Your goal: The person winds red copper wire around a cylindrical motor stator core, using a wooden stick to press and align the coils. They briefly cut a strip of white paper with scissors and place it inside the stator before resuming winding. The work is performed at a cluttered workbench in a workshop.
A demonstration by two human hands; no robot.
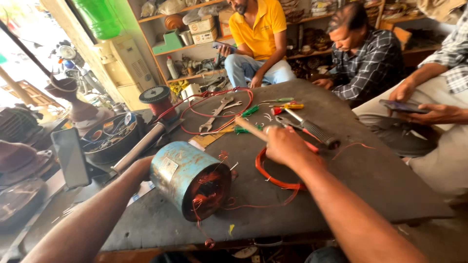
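Nearest the viewer, the left hand [144, 165] reaches in from the lower left and lies against the far left end of a blue motor stator [187, 178] lying on its side on the dark counter [351, 175]; the hand is mostly hidden behind the housing, so I cannot tell whether its grip is spread or pressed together. The stator's open end faces near-right, with copper windings and loose reddish wire [202, 229] trailing over the counter's near edge. Just right of it, the right hand [285, 145] is pressed together around a wooden handle [251, 128], which angles up and left; its head is hidden, so the tool's kind is unclear. Under that hand lies a loop of red tubing [270, 178]. If the handle swings toward the open end, it could nick the winding insulation, and the round housing could roll, as it seems steadied at one end only. The dangling wire could snag. Farther off lie a black-handled tool [317, 131], spanners [217, 114] inside a ring of red wire, and screwdrivers [282, 103]. At the far left stands a red wire spool [158, 100]. Beyond the counter, other people sit by shelves, two holding phones.
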